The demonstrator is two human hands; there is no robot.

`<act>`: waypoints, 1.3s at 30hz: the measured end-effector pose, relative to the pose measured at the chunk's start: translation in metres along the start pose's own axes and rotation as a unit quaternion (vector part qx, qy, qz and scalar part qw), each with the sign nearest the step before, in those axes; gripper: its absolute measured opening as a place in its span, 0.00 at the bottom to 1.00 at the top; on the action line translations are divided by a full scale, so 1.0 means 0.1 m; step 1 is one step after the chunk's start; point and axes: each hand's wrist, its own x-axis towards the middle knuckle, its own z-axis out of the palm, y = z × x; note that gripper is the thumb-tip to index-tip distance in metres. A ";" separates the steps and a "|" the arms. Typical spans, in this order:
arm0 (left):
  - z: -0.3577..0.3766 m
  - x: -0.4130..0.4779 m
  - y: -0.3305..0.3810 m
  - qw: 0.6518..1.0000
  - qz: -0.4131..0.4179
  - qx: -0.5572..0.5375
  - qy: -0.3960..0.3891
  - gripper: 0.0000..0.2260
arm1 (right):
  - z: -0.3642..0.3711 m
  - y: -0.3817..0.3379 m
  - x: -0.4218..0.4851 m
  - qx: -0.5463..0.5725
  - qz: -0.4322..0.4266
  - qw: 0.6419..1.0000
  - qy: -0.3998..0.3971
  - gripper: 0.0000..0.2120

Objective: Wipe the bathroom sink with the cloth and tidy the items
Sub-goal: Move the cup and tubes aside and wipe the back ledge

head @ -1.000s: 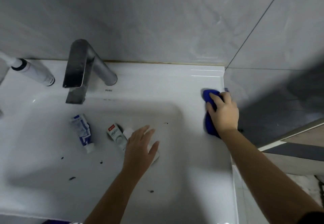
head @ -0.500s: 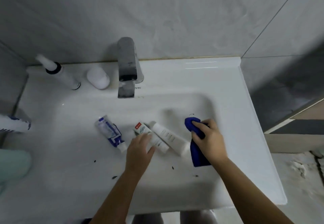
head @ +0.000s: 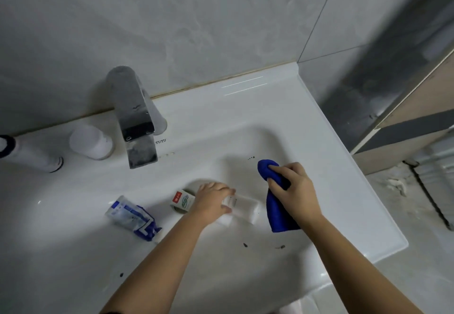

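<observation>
Our left hand (head: 212,203) lay inside the white sink (head: 344,191), fingers curled over one end of a white tube (head: 245,207). A red-and-green toothpaste tube (head: 183,200) poked out just left of it, and a crumpled blue-and-white tube (head: 132,215) lay further left. Just to the right, our right hand (head: 296,191) gripped the bunched blue cloth (head: 278,215). Beyond our left hand stood the chrome faucet (head: 134,119).
</observation>
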 end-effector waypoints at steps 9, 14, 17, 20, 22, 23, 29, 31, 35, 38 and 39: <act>-0.09 0.23 0.01 0.997 0.027 0.027 -0.070 0.23 | -0.03 0.04 -0.02 0.006 0.017 1.000 0.018 0.15; -0.15 0.20 0.06 0.995 -0.005 -0.088 -0.053 0.15 | -0.11 0.04 -0.01 0.022 0.010 1.000 0.018 0.15; -0.25 0.13 0.12 0.988 -0.037 -0.153 0.004 0.13 | -0.20 0.02 0.01 0.035 0.003 0.999 0.025 0.15; -0.43 0.03 0.25 0.963 -0.069 -0.231 0.117 0.10 | -0.34 0.00 0.07 0.055 -0.005 0.998 0.040 0.15; -0.61 -0.02 0.41 0.931 -0.090 -0.298 0.192 0.10 | -0.46 -0.04 0.16 0.067 -0.010 0.996 0.054 0.14; -0.71 -0.03 0.50 0.912 -0.097 -0.332 0.222 0.11 | -0.53 -0.06 0.23 0.075 -0.011 0.995 0.060 0.13; -1.38 0.34 1.02 0.830 -0.099 -0.421 0.352 0.14 | -1.02 -0.23 0.76 0.104 -0.041 0.989 0.096 0.13; -1.54 0.55 1.15 0.810 -0.103 -0.443 0.370 0.13 | -1.16 -0.23 0.94 0.105 -0.051 0.988 0.102 0.13; -1.71 0.97 1.42 0.778 -0.103 -0.490 0.381 0.14 | -1.37 -0.14 1.23 0.105 -0.067 0.987 0.100 0.13; -1.72 1.25 1.57 0.760 -0.107 -0.508 0.391 0.15 | -1.49 -0.03 1.41 0.103 -0.073 0.988 0.094 0.12; -1.71 1.33 1.62 0.758 -0.107 -0.510 0.392 0.15 | -1.52 0.00 1.46 0.104 -0.071 0.988 0.093 0.12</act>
